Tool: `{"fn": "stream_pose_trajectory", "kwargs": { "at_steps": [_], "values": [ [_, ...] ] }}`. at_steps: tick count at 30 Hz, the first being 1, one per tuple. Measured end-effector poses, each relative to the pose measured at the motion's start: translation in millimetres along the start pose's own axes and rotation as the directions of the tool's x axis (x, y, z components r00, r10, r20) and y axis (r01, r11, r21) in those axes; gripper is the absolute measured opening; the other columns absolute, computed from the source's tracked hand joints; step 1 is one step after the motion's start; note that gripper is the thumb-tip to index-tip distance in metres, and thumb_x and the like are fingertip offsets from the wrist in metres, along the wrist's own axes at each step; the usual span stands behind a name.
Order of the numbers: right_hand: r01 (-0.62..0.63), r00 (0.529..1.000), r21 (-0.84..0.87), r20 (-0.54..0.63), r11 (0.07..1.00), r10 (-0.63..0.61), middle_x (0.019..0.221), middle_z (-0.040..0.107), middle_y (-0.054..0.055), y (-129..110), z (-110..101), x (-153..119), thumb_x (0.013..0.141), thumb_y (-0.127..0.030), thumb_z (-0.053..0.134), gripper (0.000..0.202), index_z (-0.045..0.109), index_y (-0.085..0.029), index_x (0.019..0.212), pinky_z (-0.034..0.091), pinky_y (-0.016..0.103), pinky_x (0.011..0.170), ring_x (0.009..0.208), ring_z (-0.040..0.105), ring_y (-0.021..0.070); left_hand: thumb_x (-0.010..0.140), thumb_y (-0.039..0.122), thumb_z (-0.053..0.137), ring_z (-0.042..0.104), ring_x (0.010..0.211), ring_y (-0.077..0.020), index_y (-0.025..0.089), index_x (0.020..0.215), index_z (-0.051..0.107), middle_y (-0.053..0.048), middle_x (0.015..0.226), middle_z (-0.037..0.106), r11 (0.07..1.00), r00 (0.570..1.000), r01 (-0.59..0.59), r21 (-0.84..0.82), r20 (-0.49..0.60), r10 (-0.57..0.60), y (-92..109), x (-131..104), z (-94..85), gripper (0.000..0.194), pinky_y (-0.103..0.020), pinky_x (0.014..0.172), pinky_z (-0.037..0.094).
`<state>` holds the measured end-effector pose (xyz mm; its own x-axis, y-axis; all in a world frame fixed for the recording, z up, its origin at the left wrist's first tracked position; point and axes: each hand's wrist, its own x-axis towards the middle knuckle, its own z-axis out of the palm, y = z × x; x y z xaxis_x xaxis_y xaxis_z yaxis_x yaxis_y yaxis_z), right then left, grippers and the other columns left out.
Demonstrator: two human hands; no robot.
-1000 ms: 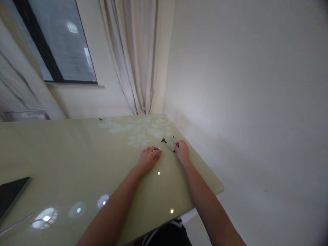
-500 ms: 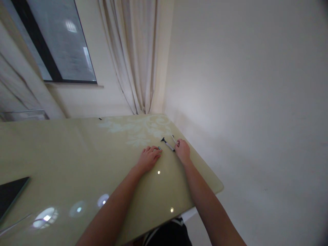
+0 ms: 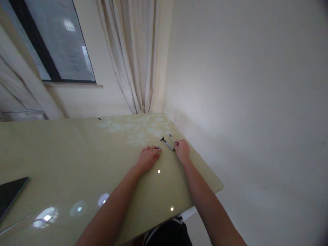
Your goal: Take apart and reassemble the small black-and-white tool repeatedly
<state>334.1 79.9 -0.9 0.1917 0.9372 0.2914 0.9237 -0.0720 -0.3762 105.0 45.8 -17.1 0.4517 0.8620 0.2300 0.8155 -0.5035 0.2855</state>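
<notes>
My left hand lies palm down on the glossy table, fingers spread. A small dark-and-silver piece touches its fingertips; its kind is too small to make out. My right hand is closed on the near end of a slim white pen with a dark tip, which points away from me and to the left. Between both hands lies a razor with a black head at its far end and a grey-and-black handle. Part of the pen is hidden inside my right fingers.
The pale yellow glass table meets a white wall on the right. A dark flat panel lies at the left edge, near a thin cable. One small black bit sits by the far edge, below the curtains.
The pen in my right hand has shifted slightly left, its dark tip now nearer the razor's head. My left hand and the razor keep their places.
</notes>
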Motion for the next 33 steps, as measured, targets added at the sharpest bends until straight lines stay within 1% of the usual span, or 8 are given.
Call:
{"fn": "stream_pose_trajectory", "kwargs": {
  "at_steps": [4, 8, 15, 21, 24, 27, 30, 33],
  "values": [
    [0.021, 1.000, -0.008, 0.006, 1.000, -0.021, 0.104, 0.071, 0.013, -1.3, 0.7, -0.5, 0.094, -0.019, 0.058, 0.026, 0.082, -0.019, 0.104, 0.045, 0.027, 0.080, 0.094, 0.066, 0.0213, 0.103, 0.038, 0.044, 0.051, 0.125, -0.0292, 0.035, 0.139, 0.061, -0.005, 0.142, 0.060, 1.000, 1.000, 0.002, -0.016, 0.000, -0.002, 0.0, -0.3, -0.2, 0.040, -0.047, 0.105, 0.040],
    [0.018, 1.000, 0.005, 0.009, 1.000, -0.018, 0.105, 0.073, 0.012, -1.6, 2.4, -0.3, 0.093, -0.019, 0.059, 0.026, 0.081, -0.020, 0.105, 0.046, 0.026, 0.080, 0.094, 0.067, 0.0206, 0.103, 0.037, 0.043, 0.051, 0.125, -0.0293, 0.033, 0.139, 0.061, -0.006, 0.141, 0.061, 1.000, 1.000, 0.009, -0.015, -0.006, -0.010, 0.8, -0.3, -0.7, 0.040, -0.047, 0.105, 0.040],
    [-0.043, 0.999, 0.095, 0.031, 0.995, 0.041, 0.105, 0.074, 0.009, 0.0, 6.1, 2.0, 0.091, -0.016, 0.059, 0.027, 0.076, -0.018, 0.112, 0.046, 0.025, 0.081, 0.093, 0.068, 0.0183, 0.103, 0.037, 0.044, 0.052, 0.124, -0.0288, 0.034, 0.139, 0.061, -0.005, 0.141, 0.061, 1.000, 1.000, 0.013, 0.001, 0.003, -0.013, 2.6, -1.7, -3.7, 0.040, -0.046, 0.105, 0.039],
    [-0.053, 0.998, 0.117, -0.028, 0.992, 0.056, 0.106, 0.072, 0.010, 5.1, 8.2, 4.1, 0.090, -0.011, 0.056, 0.030, 0.075, -0.016, 0.112, 0.046, 0.026, 0.085, 0.095, 0.066, 0.0192, 0.103, 0.038, 0.043, 0.052, 0.123, -0.0292, 0.034, 0.140, 0.061, -0.004, 0.142, 0.061, 1.000, 1.000, 0.011, 0.010, 0.007, -0.011, 1.5, -1.0, -2.7, 0.041, -0.046, 0.106, 0.039],
    [-0.056, 0.998, 0.112, -0.033, 0.992, 0.060, 0.107, 0.071, 0.011, 5.9, 6.6, 4.6, 0.092, -0.010, 0.055, 0.030, 0.075, -0.015, 0.112, 0.045, 0.026, 0.086, 0.096, 0.066, 0.0197, 0.104, 0.039, 0.042, 0.051, 0.123, -0.0295, 0.034, 0.140, 0.061, -0.005, 0.142, 0.061, 1.000, 1.000, 0.012, 0.005, 0.008, -0.012, 0.9, -0.6, -2.0, 0.041, -0.047, 0.106, 0.039],
    [-0.040, 0.998, 0.107, -0.041, 0.993, 0.045, 0.106, 0.071, 0.011, 1.4, 2.8, 3.4, 0.094, -0.017, 0.057, 0.025, 0.075, -0.015, 0.112, 0.045, 0.027, 0.086, 0.097, 0.065, 0.0202, 0.104, 0.040, 0.041, 0.052, 0.123, -0.0291, 0.035, 0.139, 0.062, -0.004, 0.142, 0.061, 1.000, 1.000, 0.004, -0.009, 0.004, -0.004, 0.2, -0.9, -1.5, 0.041, -0.047, 0.107, 0.038],
    [0.048, 0.997, 0.071, -0.057, 0.996, -0.044, 0.103, 0.071, 0.011, -8.6, -1.6, -0.9, 0.097, -0.032, 0.061, 0.023, 0.077, -0.017, 0.103, 0.044, 0.028, 0.087, 0.099, 0.064, 0.0213, 0.104, 0.040, 0.042, 0.051, 0.123, -0.0289, 0.036, 0.140, 0.061, -0.005, 0.142, 0.061, 1.000, 1.000, 0.011, -0.014, 0.005, -0.011, 0.0, -1.0, -1.5, 0.041, -0.047, 0.107, 0.038],
    [0.114, 0.993, -0.023, -0.006, 0.993, -0.114, 0.103, 0.072, 0.012, -19.7, -4.0, -6.6, 0.097, -0.042, 0.063, 0.027, 0.078, -0.018, 0.096, 0.043, 0.030, 0.087, 0.101, 0.064, 0.0236, 0.103, 0.041, 0.042, 0.051, 0.124, -0.0286, 0.037, 0.140, 0.061, -0.005, 0.142, 0.060, 1.000, 1.000, 0.016, -0.016, 0.007, -0.016, 0.6, -1.0, -2.3, 0.041, -0.047, 0.108, 0.037]
  ]
}}
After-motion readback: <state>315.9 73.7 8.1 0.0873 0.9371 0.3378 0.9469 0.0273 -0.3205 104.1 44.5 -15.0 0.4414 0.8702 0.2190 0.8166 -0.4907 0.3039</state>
